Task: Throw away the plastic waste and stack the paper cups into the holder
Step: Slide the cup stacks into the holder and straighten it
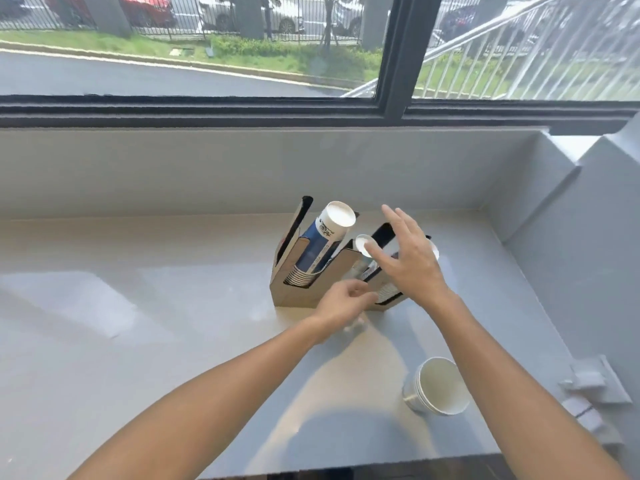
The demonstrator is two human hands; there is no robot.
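Observation:
A brown cardboard cup holder [294, 292] stands on the pale counter near the window wall. Its left slot holds a tall slanted stack of blue-and-white paper cups [323, 244], bottoms up. A shorter stack [363, 245] sits in the middle slot. My right hand [408, 258] hovers over the right slot with its fingers spread, hiding most of the cups there. My left hand [341, 303] is curled in front of the holder's base, and a blurred piece of clear plastic [353, 327] hangs below it. A short stack of white paper cups [438, 386] lies on its side at the lower right.
The counter [138, 323] ends at a low grey wall under the window, and a grey side wall rises on the right. A small grey fitting [595, 379] is mounted on that side wall. The counter's front edge runs along the bottom of the view.

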